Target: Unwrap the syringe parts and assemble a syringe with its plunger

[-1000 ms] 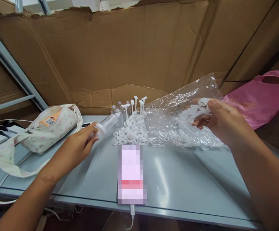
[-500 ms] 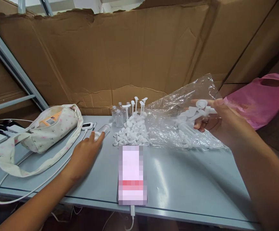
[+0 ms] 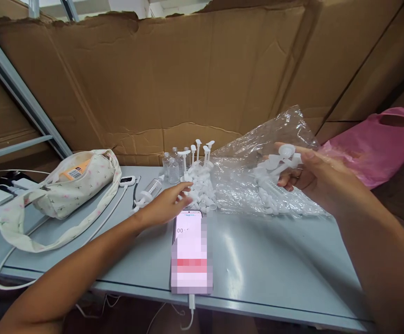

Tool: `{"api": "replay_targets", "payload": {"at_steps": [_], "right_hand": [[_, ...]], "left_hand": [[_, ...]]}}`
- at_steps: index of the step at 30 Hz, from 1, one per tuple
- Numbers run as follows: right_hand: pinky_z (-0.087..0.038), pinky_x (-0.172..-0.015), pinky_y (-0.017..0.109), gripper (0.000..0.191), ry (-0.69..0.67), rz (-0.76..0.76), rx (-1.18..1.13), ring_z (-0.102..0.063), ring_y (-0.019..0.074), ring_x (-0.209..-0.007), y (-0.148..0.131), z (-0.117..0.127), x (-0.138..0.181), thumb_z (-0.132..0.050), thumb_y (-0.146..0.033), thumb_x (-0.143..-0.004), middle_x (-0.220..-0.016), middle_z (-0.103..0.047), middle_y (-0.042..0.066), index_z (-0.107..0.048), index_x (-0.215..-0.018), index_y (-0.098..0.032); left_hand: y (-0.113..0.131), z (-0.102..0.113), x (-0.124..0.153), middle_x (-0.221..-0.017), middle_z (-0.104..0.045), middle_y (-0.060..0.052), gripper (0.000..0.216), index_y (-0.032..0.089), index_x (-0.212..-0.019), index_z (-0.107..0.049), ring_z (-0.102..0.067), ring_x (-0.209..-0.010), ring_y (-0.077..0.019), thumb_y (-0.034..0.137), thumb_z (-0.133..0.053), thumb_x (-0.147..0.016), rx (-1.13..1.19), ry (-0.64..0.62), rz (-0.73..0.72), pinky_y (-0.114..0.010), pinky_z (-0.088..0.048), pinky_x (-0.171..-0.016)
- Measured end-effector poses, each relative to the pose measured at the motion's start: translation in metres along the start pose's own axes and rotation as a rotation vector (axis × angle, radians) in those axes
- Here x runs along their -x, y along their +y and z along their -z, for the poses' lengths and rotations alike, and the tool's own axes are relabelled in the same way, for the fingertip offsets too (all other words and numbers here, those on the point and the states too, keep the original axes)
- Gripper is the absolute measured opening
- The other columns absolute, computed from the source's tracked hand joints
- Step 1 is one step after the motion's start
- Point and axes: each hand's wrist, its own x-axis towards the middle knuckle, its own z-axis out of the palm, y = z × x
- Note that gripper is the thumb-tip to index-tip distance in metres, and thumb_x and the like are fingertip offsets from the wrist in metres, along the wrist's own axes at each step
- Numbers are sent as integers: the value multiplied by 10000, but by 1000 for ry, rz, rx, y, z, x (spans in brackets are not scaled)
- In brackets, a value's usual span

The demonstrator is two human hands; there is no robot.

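My right hand (image 3: 313,176) is raised over the clear plastic bag (image 3: 257,181) and pinches a bunch of white pump tops (image 3: 280,160). Fingers apart, my left hand (image 3: 165,204) reaches over the near edge of the pile of white caps (image 3: 202,185) and holds nothing. A small clear bottle (image 3: 149,190) fitted with a pump lies on its side just left of that hand. Behind the pile stand several clear bottles (image 3: 172,167) and upright white pump stems (image 3: 198,150).
A phone (image 3: 191,253) with a cable lies at the grey table's (image 3: 275,269) front edge. A cream fabric bag (image 3: 69,183) with a long strap sits at left, chargers beyond it. A pink plastic bag (image 3: 376,144) lies at right. Cardboard sheets wall the back.
My left hand laid the small bottle down on the table, let it go, and moved right to the cap pile. My right hand stayed up with the pump tops.
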Motion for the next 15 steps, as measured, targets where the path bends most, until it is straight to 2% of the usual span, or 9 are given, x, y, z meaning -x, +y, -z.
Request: {"api": "replay_targets", "payload": {"at_steps": [3,7,11,15], "right_hand": [[-455,-408,238,511,11,17,5,-593,122,-499,3,-3,2,-722,-582,-664,-925,-727,73,-697,-1042,-238],[-467,-435,244,463,2,35,12,-613,112,-527,6,-6,3,-683,-533,-743,-1085,-701,74,-673,-1117,-262],[-467,-466,248,473,-26,58,-19,-636,118,-559,8,-9,4,-664,-515,-774,-1090,-700,86,-645,-1170,-259],[-472,-485,257,435,25,101,-24,-644,117,-582,7,-12,6,-702,-484,-745,-1174,-667,91,-663,-1124,-274]], "left_hand": [[6,-8,-28,-1283,-565,-145,473,169,-1279,-491,-542,-1167,-242,338,-593,-849,486,-17,145,-381,-402,-993],[15,-14,-52,-1169,-626,-138,431,158,-1189,-509,-601,-1066,-203,254,-664,-799,833,30,242,-367,-388,-1018],[15,-15,-60,-983,-666,-100,196,163,-920,-544,-622,-976,-175,185,-669,-771,945,49,288,-352,-389,-1010],[7,-15,-62,-1081,-637,-114,232,179,-778,-476,-615,-1002,-192,212,-701,-735,957,51,306,-351,-410,-968]]}}
